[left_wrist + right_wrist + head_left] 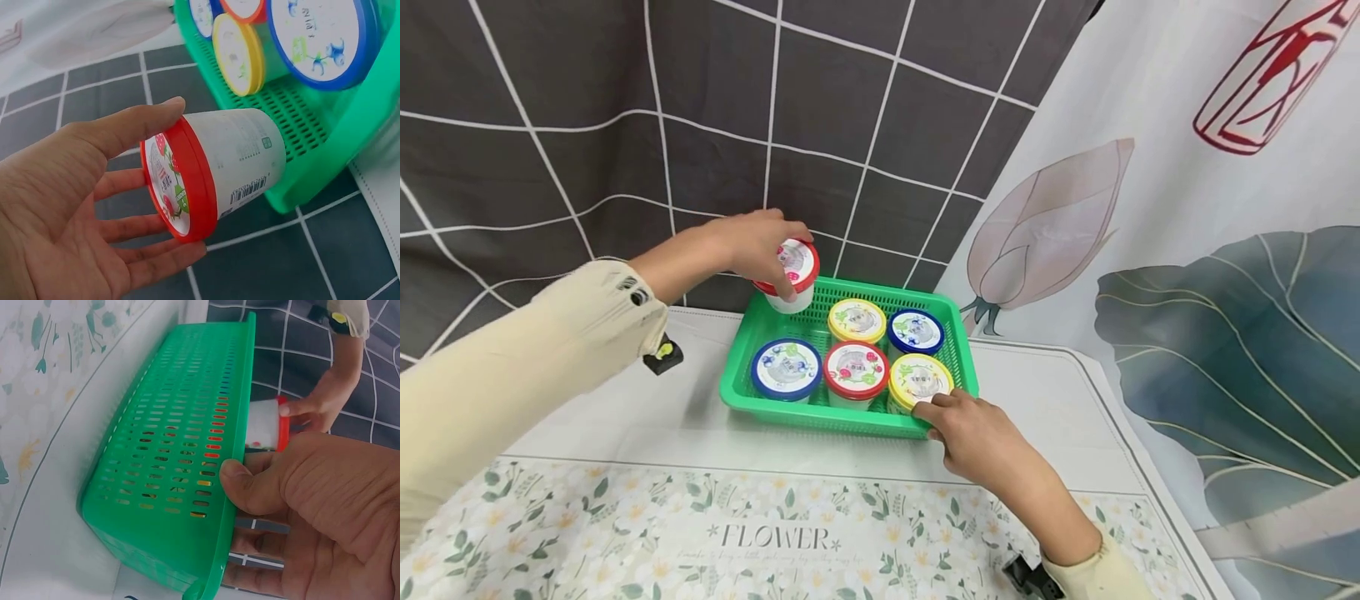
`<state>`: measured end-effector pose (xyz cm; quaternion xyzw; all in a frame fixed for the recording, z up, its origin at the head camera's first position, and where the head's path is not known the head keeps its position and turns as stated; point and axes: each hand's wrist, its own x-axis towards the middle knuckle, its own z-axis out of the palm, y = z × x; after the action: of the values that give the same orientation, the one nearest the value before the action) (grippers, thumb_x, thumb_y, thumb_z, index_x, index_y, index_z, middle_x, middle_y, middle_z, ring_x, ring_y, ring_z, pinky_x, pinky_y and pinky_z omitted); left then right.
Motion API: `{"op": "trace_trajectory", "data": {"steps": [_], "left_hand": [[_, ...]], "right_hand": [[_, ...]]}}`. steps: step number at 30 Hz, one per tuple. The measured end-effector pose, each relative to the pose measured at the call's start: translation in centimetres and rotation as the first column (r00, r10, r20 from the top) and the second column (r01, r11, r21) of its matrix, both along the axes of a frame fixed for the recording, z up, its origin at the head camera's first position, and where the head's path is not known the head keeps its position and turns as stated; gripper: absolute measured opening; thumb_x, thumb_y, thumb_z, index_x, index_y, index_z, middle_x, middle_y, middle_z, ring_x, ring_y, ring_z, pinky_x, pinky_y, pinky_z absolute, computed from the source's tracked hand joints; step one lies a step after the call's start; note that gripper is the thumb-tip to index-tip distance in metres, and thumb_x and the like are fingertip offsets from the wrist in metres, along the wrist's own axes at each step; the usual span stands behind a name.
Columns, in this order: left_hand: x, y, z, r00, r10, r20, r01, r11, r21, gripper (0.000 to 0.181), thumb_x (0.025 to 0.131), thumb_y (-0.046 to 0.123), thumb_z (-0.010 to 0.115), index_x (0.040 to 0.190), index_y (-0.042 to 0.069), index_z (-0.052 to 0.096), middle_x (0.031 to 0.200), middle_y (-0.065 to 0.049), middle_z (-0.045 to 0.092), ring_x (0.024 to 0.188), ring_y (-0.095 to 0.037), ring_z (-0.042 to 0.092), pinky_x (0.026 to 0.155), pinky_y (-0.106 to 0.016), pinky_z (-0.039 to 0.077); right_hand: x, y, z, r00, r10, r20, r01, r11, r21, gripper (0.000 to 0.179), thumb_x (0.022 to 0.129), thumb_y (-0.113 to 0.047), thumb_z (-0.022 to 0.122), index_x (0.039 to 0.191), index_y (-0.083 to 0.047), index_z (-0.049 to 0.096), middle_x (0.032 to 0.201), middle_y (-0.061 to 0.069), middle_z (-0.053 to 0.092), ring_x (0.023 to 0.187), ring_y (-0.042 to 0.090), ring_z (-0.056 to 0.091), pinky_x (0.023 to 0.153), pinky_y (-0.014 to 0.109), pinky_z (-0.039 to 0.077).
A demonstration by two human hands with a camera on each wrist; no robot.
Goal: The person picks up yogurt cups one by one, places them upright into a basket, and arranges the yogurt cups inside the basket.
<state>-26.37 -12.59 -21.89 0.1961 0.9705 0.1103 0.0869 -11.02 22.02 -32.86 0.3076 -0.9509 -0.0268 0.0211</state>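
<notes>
My left hand (752,248) grips a paper tub (797,265) by its red, strawberry-printed lid, above the back left corner of a green plastic basket (850,423). In the left wrist view the white side of the tub (240,150) shows a barcode, with the thumb and fingertips around the lid's edge. Inside the basket stand two blue-lidded tubs (786,368), two yellow-lidded tubs (857,320) and a red-lidded tub (856,369). My right hand (981,433) pinches the basket's front right rim, thumb (240,484) outside and fingers over the inner side.
The basket stands on a white table covering (1030,400) with a floral strip (760,533) nearer me. A dark gridded cloth (820,108) hangs right behind it. To the right is a pale curtain (1052,225) printed with leaves.
</notes>
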Motion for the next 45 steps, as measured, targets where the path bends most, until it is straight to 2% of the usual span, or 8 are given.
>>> {"op": "trace_trajectory", "data": {"steps": [9,24,27,34,36,38,39,45], "left_hand": [[-1.0,2.1,-2.1,0.999,-0.015,0.052,0.015,1.0,-0.016,0.094,0.085,0.035,0.094,0.166,0.014,0.052,0.165,-0.027,0.049,0.148,-0.047,0.052,0.114,-0.064,0.06],[-1.7,3.1,-5.3,0.994,0.02,0.103,-0.014,0.999,-0.052,0.095,0.083,0.038,0.096,0.165,0.014,0.055,0.166,-0.026,0.05,0.146,-0.046,0.054,0.116,-0.064,0.058],[-2.5,2.9,-6.3,0.993,0.029,0.114,-0.021,0.998,-0.063,0.094,0.083,0.039,0.097,0.163,0.013,0.056,0.162,-0.025,0.053,0.145,-0.045,0.054,0.115,-0.064,0.058],[-5.6,2.5,-10.0,0.994,0.023,0.11,-0.014,0.997,-0.076,0.102,0.076,0.05,0.1,0.162,0.015,0.057,0.158,-0.023,0.056,0.142,-0.043,0.053,0.11,-0.063,0.06],[-6.2,2.3,-10.8,0.992,0.029,0.12,-0.021,0.997,-0.073,0.104,0.075,0.051,0.101,0.164,0.019,0.057,0.159,-0.021,0.055,0.143,-0.041,0.052,0.111,-0.061,0.06],[-6.0,2.4,-10.9,0.992,0.029,0.126,-0.02,0.997,-0.074,0.104,0.076,0.05,0.101,0.165,0.019,0.056,0.159,-0.019,0.056,0.144,-0.039,0.053,0.114,-0.061,0.057],[-6.6,2.3,-11.6,0.992,0.021,0.125,-0.011,0.997,-0.074,0.107,0.074,0.054,0.101,0.165,0.02,0.056,0.159,-0.019,0.057,0.143,-0.039,0.053,0.114,-0.062,0.057],[-3.6,2.9,-9.3,0.99,-0.002,0.143,0.008,0.999,-0.047,0.098,0.085,0.044,0.096,0.167,0.011,0.054,0.163,-0.026,0.053,0.147,-0.046,0.051,0.126,-0.067,0.044]], "right_hand": [[-0.1,0.0,-0.1,1.0,-0.002,0.002,0.002,1.0,0.004,0.028,0.098,-0.003,0.083,0.122,-0.016,0.078,0.103,0.004,0.078,0.093,0.026,0.068,0.074,0.047,0.065],[0.0,-0.1,0.1,1.0,-0.015,0.013,0.015,1.0,0.001,0.027,0.099,-0.003,0.083,0.122,-0.015,0.078,0.104,0.006,0.079,0.093,0.026,0.068,0.074,0.047,0.065],[0.0,-0.1,0.1,1.0,-0.016,0.017,0.016,1.0,0.005,0.027,0.099,-0.003,0.082,0.123,-0.015,0.078,0.105,0.005,0.079,0.094,0.027,0.068,0.075,0.048,0.065],[0.0,0.0,0.1,1.0,-0.017,0.027,0.017,1.0,0.007,0.027,0.099,-0.003,0.083,0.122,-0.016,0.078,0.105,0.005,0.079,0.094,0.026,0.068,0.073,0.047,0.065],[0.0,0.0,0.1,0.999,-0.017,0.032,0.017,1.0,0.007,0.028,0.099,-0.003,0.083,0.123,-0.016,0.077,0.106,0.005,0.079,0.094,0.026,0.067,0.073,0.047,0.065],[0.0,0.0,0.1,0.999,-0.017,0.035,0.017,1.0,0.007,0.027,0.099,-0.003,0.083,0.122,-0.016,0.078,0.106,0.005,0.079,0.094,0.026,0.067,0.073,0.047,0.065],[0.0,0.0,0.1,0.999,-0.017,0.036,0.017,1.0,0.008,0.027,0.099,-0.003,0.083,0.123,-0.016,0.078,0.106,0.005,0.08,0.093,0.026,0.067,0.073,0.047,0.065],[-0.1,-0.1,0.2,0.999,-0.019,0.035,0.019,1.0,0.008,0.028,0.099,-0.003,0.083,0.123,-0.017,0.078,0.107,0.005,0.08,0.093,0.025,0.067,0.075,0.047,0.066]]}}
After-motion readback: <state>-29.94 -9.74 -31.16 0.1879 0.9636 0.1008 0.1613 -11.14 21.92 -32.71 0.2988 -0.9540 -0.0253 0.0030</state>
